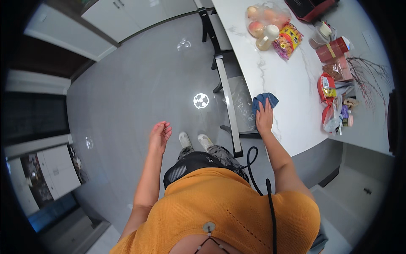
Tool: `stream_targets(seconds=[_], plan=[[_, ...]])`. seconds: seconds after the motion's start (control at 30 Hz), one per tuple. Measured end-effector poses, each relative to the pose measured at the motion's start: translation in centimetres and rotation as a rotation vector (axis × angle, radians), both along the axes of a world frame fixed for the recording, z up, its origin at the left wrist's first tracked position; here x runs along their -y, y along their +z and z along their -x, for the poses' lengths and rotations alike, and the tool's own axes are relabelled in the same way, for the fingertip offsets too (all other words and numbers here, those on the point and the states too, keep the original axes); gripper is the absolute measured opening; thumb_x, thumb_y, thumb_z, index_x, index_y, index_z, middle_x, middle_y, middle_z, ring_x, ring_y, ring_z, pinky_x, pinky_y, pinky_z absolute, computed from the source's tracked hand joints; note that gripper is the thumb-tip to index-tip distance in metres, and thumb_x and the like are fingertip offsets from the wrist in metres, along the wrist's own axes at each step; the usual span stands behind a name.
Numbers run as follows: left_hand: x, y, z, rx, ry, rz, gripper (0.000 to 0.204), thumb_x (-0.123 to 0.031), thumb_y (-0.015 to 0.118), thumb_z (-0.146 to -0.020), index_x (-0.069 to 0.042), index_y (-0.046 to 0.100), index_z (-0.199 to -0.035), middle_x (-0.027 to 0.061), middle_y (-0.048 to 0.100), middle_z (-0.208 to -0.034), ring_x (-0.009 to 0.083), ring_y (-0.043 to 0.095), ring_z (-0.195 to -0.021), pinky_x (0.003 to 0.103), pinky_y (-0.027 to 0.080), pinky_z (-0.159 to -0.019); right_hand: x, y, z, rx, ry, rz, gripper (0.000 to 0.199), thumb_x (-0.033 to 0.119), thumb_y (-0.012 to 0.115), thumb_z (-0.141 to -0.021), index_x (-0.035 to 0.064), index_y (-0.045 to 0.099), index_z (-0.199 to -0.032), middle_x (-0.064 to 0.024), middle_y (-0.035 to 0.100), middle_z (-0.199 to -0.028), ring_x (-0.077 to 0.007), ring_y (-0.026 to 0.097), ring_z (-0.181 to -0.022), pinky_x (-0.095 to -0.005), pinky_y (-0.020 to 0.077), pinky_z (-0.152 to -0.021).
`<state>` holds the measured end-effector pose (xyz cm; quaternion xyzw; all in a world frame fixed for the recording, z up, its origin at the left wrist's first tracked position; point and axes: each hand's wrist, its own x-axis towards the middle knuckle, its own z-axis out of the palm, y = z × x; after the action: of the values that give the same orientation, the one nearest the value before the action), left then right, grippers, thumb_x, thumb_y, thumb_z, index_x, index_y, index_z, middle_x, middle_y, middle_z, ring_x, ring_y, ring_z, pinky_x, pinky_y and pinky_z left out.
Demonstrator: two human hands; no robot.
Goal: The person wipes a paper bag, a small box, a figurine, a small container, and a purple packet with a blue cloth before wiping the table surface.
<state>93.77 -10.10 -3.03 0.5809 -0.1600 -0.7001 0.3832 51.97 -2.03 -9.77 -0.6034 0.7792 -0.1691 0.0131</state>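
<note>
A bunched blue cloth (265,101) lies at the left edge of the white marbled table (292,89). My right hand (265,118) rests over it, fingers extended across the folds, and holds it against the tabletop. What the fingertips do beneath the folds is partly hidden. Out to the left, my left hand (160,134) hangs in the air above the floor with nothing in it; its fingers are loosely bent and slightly apart.
Toward the table's far end are a bag of fruit (266,19), a light-coloured jug (266,39) and a yellow snack packet (288,40). Boxes, a red tray (326,88) and bottles line the right side. A black-and-white chair (228,99) stands against the left edge.
</note>
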Motion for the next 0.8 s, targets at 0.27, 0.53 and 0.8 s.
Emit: stream_targets(seconds=[0.27, 0.53, 0.8], plan=[[12.3, 1.4, -1.0, -0.103, -0.178, 0.096, 0.021, -0.022, 0.052, -0.085, -0.007, 0.051, -0.100, 0.0063, 0.058, -0.096, 0.0148, 0.056, -0.081, 0.027, 0.048, -0.071, -0.6, 0.2, -0.8, 0.078, -0.128, -0.150, 0.041, 0.011, 0.048, -0.082, 0.0053, 0.040, -0.122, -0.0230, 0.026, -0.133, -0.0381, 0.032, -0.119, -0.0392, 0.0306, -0.097], [22.7, 2.1, -7.7, -0.081, -0.105, 0.159, 0.018, -0.019, 0.051, -0.086, -0.007, 0.052, -0.099, 0.0059, 0.058, -0.095, 0.0143, 0.056, -0.080, 0.027, 0.047, -0.071, 0.1, -1.2, 0.5, 0.005, -0.349, -0.390, 0.045, 0.014, 0.050, -0.081, 0.0092, 0.038, -0.125, -0.0249, 0.025, -0.133, -0.0380, 0.033, -0.119, -0.0390, 0.0325, -0.096], [30.7, 2.3, 0.4, -0.005, -0.437, 0.222, 0.017, -0.019, 0.052, -0.085, -0.008, 0.053, -0.098, 0.0044, 0.059, -0.091, 0.0124, 0.056, -0.078, 0.025, 0.047, -0.070, 3.1, -1.9, -0.1, -0.066, -0.426, -0.298, 0.044, 0.015, 0.052, -0.079, 0.0102, 0.042, -0.122, -0.0217, 0.029, -0.133, -0.0357, 0.036, -0.117, -0.0403, 0.0339, -0.093]])
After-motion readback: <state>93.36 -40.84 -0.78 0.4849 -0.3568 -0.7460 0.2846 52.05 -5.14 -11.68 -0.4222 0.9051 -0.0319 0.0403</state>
